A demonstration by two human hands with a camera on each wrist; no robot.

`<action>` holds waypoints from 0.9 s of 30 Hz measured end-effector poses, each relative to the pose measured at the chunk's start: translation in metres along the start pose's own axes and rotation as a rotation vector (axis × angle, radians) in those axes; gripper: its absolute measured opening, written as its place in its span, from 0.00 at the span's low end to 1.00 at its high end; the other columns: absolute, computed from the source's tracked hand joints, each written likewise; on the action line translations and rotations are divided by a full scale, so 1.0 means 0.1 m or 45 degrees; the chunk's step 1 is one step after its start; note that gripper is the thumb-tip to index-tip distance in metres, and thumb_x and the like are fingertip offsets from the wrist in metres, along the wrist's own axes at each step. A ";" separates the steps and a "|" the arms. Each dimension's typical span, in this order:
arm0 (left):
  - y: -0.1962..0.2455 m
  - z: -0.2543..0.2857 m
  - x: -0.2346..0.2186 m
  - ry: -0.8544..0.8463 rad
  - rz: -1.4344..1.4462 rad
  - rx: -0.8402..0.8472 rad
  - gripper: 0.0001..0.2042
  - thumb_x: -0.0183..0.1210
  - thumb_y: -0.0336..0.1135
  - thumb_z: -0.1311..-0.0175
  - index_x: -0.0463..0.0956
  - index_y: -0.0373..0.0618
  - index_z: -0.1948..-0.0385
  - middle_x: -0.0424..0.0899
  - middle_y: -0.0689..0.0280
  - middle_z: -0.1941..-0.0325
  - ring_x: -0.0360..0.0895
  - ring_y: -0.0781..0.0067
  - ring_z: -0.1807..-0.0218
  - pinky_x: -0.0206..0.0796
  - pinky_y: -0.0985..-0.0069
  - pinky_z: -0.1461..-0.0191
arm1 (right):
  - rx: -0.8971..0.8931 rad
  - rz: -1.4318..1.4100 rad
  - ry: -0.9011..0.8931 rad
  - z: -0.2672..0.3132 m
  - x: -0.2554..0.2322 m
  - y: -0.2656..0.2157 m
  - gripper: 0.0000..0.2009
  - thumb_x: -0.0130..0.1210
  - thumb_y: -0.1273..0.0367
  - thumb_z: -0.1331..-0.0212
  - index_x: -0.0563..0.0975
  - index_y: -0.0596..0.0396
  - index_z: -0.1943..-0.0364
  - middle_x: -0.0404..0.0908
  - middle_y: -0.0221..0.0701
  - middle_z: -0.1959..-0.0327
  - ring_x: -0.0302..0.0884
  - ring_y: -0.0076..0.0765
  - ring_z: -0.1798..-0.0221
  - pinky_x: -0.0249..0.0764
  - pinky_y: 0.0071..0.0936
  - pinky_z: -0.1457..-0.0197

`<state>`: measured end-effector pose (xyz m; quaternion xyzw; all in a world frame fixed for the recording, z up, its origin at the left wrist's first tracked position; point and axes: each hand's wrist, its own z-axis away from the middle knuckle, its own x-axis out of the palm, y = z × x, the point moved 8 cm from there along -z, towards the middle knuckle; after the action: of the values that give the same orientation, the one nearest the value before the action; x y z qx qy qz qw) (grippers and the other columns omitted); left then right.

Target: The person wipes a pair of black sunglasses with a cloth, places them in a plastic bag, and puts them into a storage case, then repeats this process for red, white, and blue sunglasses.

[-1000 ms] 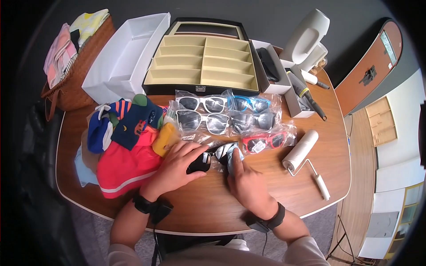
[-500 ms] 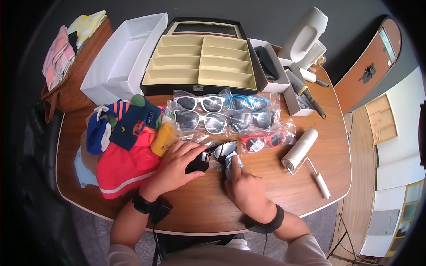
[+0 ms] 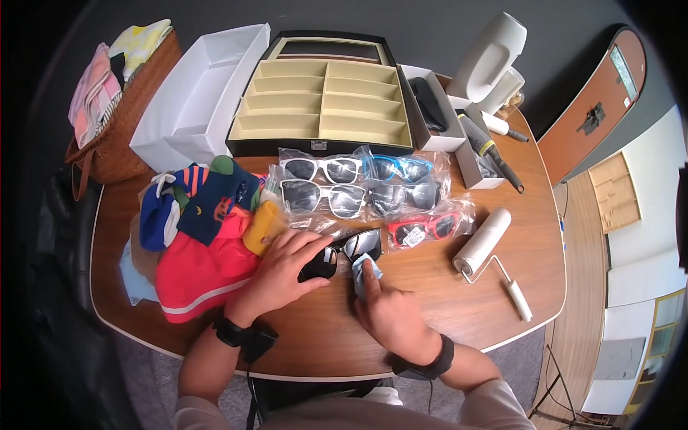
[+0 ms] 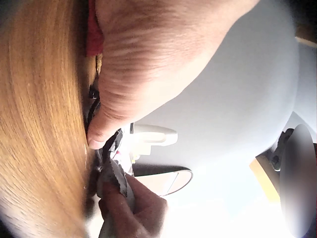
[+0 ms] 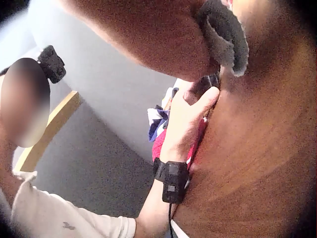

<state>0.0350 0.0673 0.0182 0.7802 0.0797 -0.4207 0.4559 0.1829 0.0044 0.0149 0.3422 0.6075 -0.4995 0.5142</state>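
Dark sunglasses (image 3: 362,246) with mirror-like lenses lie low over the wooden table in the head view. My left hand (image 3: 285,270) holds them by their left side, fingers over the top and thumb along the near edge. A small grey-blue cloth (image 3: 357,266) is pinched in my right hand (image 3: 394,313), its index finger stretched along it, just below the right-hand lens. In the left wrist view the cloth (image 4: 117,174) shows bunched between the right hand's thumb and fingers. The right wrist view shows the cloth's jagged edge, with the left hand (image 5: 185,116) behind.
Bagged sunglasses (image 3: 333,199) in white, blue, black and red frames lie just beyond. Behind them stands an open display case (image 3: 283,148) with cream compartments. Heaped clothes (image 3: 208,269) sit at left; a lint roller (image 3: 484,240) lies at right. White boxes (image 3: 154,129) flank the case.
My right hand has drawn the cloth off the right-hand lens, toward me and slightly left, uncovering more of the lens. The left hand has stayed on the sunglasses.
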 end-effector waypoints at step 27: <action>0.00 0.00 -0.01 -0.011 0.005 0.001 0.34 0.72 0.36 0.52 0.70 0.44 0.39 0.73 0.61 0.44 0.68 0.57 0.42 0.60 0.65 0.36 | -0.036 -0.092 0.124 -0.18 -0.09 0.13 0.38 0.58 0.67 0.46 0.57 0.56 0.29 0.81 0.38 0.73 0.79 0.47 0.78 0.76 0.41 0.73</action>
<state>0.0346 0.0672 0.0191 0.7787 0.0760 -0.4231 0.4569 0.1918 0.0255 0.0204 0.3364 0.6508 -0.4919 0.4704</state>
